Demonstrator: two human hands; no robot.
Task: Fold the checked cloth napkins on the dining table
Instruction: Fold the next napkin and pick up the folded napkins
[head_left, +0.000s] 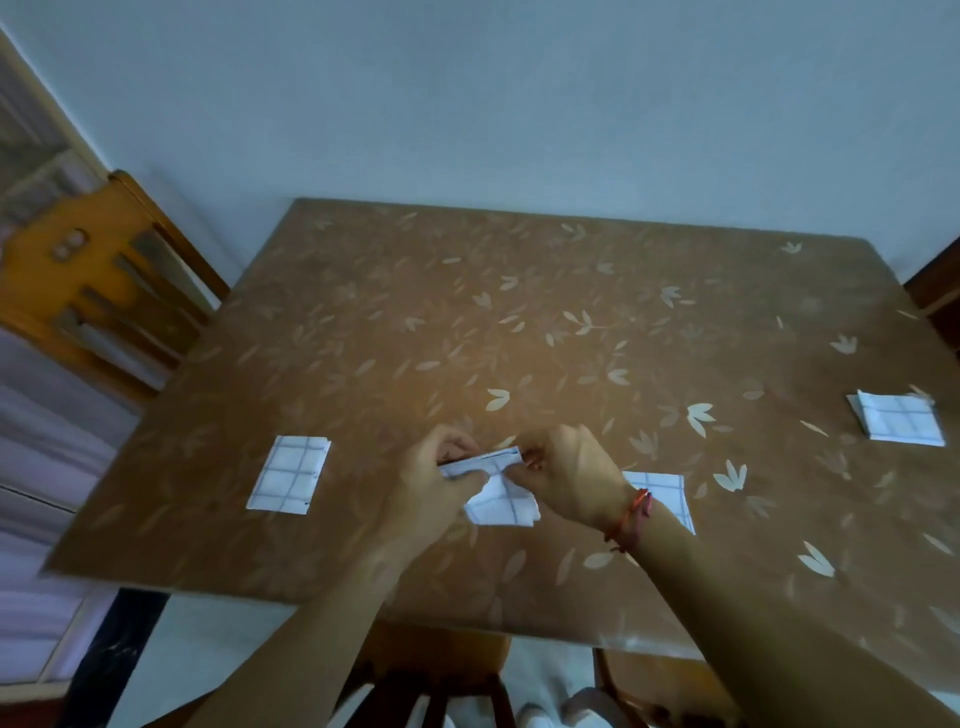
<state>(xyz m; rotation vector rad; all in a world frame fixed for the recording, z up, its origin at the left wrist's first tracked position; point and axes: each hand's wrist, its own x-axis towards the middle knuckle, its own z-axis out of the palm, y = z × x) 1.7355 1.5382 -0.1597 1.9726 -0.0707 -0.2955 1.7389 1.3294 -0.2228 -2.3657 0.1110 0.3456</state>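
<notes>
A white checked napkin (498, 486) hangs between my hands just above the near middle of the dining table (519, 322). My left hand (434, 480) pinches its left end and my right hand (569, 480) pinches its right end; the upper edge is folded over into a narrow band. A folded napkin (288, 474) lies flat to the left. Another folded napkin (667, 493) lies right behind my right wrist, partly hidden. A third folded napkin (897, 418) sits near the table's right edge.
The table carries a brown leaf-patterned cover. A wooden chair (104, 280) stands at the far left corner, another chair back (447, 670) sits below the near edge, and a dark chair (937, 291) shows at the far right. A pale wall lies behind the table.
</notes>
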